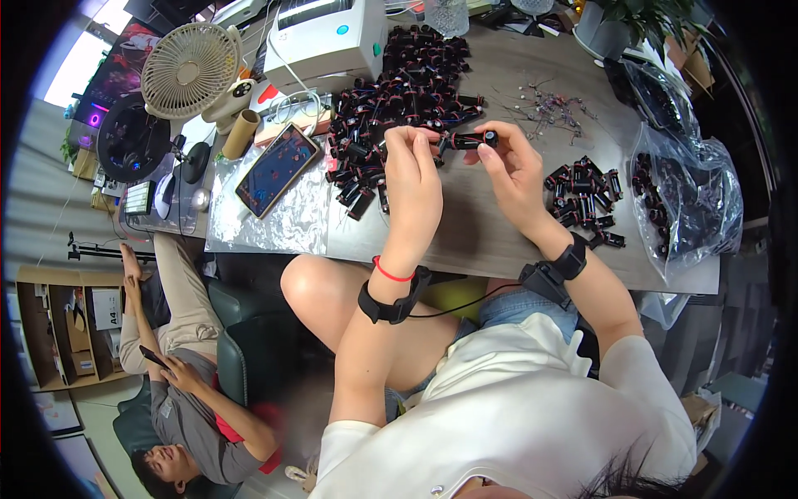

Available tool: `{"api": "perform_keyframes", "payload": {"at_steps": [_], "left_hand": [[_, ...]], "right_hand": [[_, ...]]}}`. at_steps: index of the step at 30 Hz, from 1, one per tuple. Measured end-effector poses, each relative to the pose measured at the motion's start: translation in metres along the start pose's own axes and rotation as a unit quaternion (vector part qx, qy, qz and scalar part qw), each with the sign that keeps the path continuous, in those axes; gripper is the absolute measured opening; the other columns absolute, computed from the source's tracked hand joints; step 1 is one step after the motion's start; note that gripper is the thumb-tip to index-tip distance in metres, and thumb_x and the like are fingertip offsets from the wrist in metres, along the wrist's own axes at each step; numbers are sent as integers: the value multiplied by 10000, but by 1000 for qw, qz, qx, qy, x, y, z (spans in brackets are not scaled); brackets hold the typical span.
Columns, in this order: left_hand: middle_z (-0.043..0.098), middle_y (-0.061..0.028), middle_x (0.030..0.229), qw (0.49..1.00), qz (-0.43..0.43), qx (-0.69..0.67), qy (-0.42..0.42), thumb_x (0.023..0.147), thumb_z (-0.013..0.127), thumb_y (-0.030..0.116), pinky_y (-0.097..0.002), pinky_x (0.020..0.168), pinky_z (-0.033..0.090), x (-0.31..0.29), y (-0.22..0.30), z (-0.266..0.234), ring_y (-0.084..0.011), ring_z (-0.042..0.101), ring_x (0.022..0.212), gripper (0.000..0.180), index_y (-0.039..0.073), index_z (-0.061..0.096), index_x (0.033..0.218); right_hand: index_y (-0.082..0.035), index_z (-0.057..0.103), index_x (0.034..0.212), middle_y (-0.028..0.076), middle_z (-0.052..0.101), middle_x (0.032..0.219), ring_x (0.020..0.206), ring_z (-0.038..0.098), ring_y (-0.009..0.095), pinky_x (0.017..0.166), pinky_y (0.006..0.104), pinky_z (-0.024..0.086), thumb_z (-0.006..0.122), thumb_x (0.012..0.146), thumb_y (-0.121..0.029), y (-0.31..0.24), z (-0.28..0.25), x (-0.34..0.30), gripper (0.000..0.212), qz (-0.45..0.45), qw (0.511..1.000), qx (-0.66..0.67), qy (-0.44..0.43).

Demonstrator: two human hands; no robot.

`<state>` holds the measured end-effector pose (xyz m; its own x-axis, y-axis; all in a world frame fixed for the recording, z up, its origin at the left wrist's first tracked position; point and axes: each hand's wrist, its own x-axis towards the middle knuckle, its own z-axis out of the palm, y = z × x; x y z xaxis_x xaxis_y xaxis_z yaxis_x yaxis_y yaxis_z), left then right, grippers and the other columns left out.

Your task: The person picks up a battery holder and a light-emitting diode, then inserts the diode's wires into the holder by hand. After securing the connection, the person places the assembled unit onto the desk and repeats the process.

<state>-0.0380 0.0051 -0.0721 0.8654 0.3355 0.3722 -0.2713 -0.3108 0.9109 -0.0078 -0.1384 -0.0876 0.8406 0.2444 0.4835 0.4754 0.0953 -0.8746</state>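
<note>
Above the desk, my right hand [517, 173] grips a small black cylindrical part [467, 141] with a shiny end, between thumb and fingers. At the part's left end, my left hand [411, 179] is closed in a pinch; what lies between its fingertips is too small to make out. Behind and left of my hands spreads a large pile of similar black parts [407, 100], some with red and blue bits showing. A smaller group of them [582, 195] lies on the desk right of my right hand.
A clear plastic bag [694, 195] holding black parts lies at the right edge. Thin-wired small pieces [557, 108] are scattered farther back. At left are a phone [278, 170], a cardboard tube [241, 135], a fan [191, 71] and a white printer [328, 41]. Another person [195, 416] sits at lower left.
</note>
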Motion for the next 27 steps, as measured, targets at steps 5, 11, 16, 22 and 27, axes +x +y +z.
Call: {"api": "perform_keyframes", "payload": {"at_steps": [5, 11, 16, 22, 27], "left_hand": [[618, -148, 974, 998, -55, 2, -22, 972, 456, 81, -346, 725, 474, 1, 5, -4, -237, 604, 817, 105, -22, 473, 979], [622, -135, 1059, 920, 327, 210, -55, 851, 557, -7, -395, 796, 472, 9, 34, -17, -313, 596, 924, 275, 7, 535, 1125], [669, -146, 1030, 949, 242, 150, -136, 822, 649, -18, -339, 821, 520, 1, 25, -14, -292, 659, 956, 330, 23, 583, 1142], [667, -107, 900, 972, 201, 94, -71, 777, 707, 15, -344, 682, 523, 0, 23, -9, -263, 645, 781, 295, 39, 613, 1056], [671, -99, 865, 974, 200, 91, -50, 770, 722, 25, -331, 624, 520, -3, 22, -3, -248, 642, 710, 276, 39, 618, 1025]], "right_hand": [[14, 537, 1141, 59, 623, 960, 836, 611, 104, 776, 250, 490, 531, 947, -55, 0, -1, 1, 206, 28, 999, 39, -7], [12, 535, 1147, 55, 605, 989, 814, 595, 99, 771, 250, 487, 533, 946, -54, -6, -5, 1, 211, 35, 997, 62, -32], [10, 538, 1131, 47, 571, 1013, 837, 564, 93, 767, 237, 469, 552, 936, -59, -12, -2, 2, 208, 65, 993, 95, -35], [3, 545, 1103, 55, 522, 1029, 851, 524, 102, 754, 223, 447, 599, 893, -21, -5, 0, 2, 218, -100, 989, 72, 78], [2, 576, 1034, 67, 501, 1032, 840, 515, 114, 744, 231, 449, 659, 828, 42, -10, -1, -1, 226, -154, 983, -87, 51]]}}
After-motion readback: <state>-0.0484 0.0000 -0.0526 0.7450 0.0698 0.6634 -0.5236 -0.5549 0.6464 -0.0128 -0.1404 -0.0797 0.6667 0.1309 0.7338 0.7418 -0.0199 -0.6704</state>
